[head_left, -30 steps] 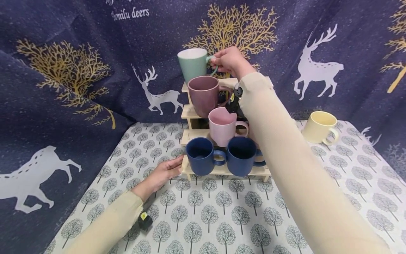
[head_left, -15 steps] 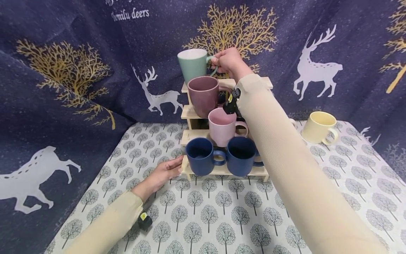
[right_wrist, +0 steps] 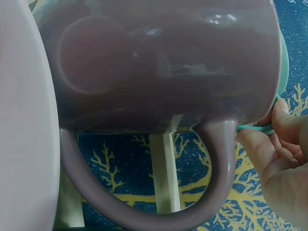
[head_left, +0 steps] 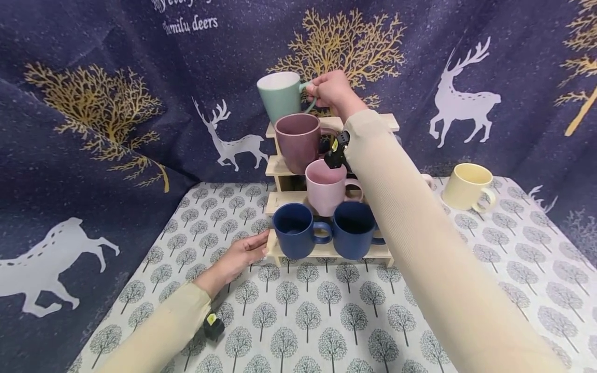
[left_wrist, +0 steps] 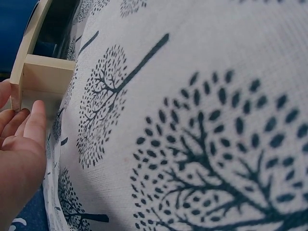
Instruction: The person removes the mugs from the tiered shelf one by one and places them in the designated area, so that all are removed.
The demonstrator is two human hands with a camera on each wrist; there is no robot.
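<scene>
My right hand [head_left: 333, 92] pinches the handle of a mint-green mug [head_left: 281, 97] with a white inside, at the left of the top step of a wooden tiered rack [head_left: 285, 198]. Its base is hidden behind a plum mug [head_left: 298, 145] one step below. In the right wrist view, the plum mug [right_wrist: 168, 67] largely covers the green one, and my fingers meet the green handle at the right. My left hand [head_left: 237, 257] holds the left end of the rack's lowest step; in the left wrist view, its fingers [left_wrist: 33, 126] lie against the board's end [left_wrist: 15, 94].
A pink mug [head_left: 325, 187] stands on the rack's second step, with two navy mugs [head_left: 293, 230] on the lowest. A cream mug [head_left: 468, 186] stands on the tree-print cloth at right. My right sleeve [head_left: 420, 217] hides the rack's right side. A deer-print curtain hangs behind.
My right hand and the green mug have shifted slightly left, the hand still gripping the handle. The left hand stays at the rack's end.
</scene>
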